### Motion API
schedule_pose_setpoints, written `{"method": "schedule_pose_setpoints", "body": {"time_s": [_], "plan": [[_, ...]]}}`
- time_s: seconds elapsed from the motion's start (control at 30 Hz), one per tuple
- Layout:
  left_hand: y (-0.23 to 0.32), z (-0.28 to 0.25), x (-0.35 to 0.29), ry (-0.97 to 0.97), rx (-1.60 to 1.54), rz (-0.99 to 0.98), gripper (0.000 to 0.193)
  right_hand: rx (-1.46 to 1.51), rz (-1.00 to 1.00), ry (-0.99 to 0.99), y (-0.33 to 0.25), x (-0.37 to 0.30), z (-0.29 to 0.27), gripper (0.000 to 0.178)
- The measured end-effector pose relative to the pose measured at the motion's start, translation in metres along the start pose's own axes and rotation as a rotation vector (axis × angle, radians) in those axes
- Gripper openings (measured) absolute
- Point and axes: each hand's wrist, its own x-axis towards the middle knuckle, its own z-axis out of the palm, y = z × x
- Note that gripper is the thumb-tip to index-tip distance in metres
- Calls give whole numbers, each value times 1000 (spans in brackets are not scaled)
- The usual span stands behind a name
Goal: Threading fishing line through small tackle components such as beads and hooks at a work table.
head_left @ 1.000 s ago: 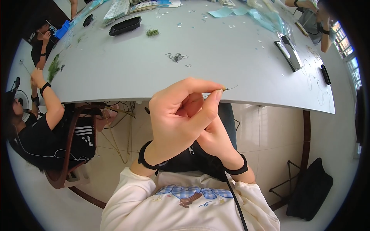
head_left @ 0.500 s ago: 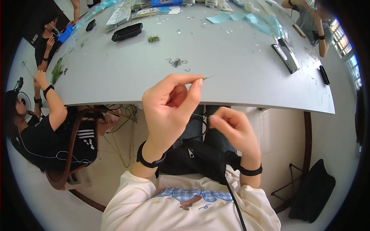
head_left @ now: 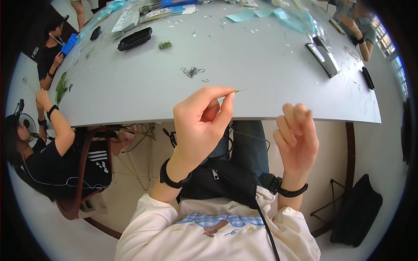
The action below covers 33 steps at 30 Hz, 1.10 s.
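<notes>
My left hand point(head_left: 201, 119) is raised at the table's near edge, thumb and forefinger pinched on a tiny thin piece that looks like a fish hook point(head_left: 241, 90). Its fine tip points right, past the fingertips. To the right, my right hand point(head_left: 298, 139) is held up with its fingers curled in; whatever it may pinch is too fine to make out. Beyond the left hand lies a small pile of dark fish hooks point(head_left: 191, 72), with a single loose hook point(head_left: 205, 80) beside it.
On the grey table point(head_left: 257, 56) are a black tray point(head_left: 135, 39), a green thread tangle point(head_left: 165, 45), a stapler point(head_left: 323, 57), a black clip-like object point(head_left: 368, 78), light-blue strips point(head_left: 278, 19) and stacked printed cards point(head_left: 167, 13). A co-worker point(head_left: 52, 143) sits at left; others are farther off.
My right hand has moved up and to the right, away from the left hand. The left hand, still pinching the hook, has shifted slightly right. The view has shifted a little.
</notes>
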Motion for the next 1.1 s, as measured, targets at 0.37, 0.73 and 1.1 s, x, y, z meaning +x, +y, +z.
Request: {"method": "schedule_pose_setpoints", "body": {"time_s": [0.37,0.73,1.1], "plan": [[5,1,-6,-31,32,94,10,-1223,-136,289,24,20,15,11],[4,-6,-9,-66,-20,18,12,-1116,-126,318,34,21,15,9],[-2,-12,-8,-46,-30,-69,7,-998,-109,363,6,21,2,19]]}}
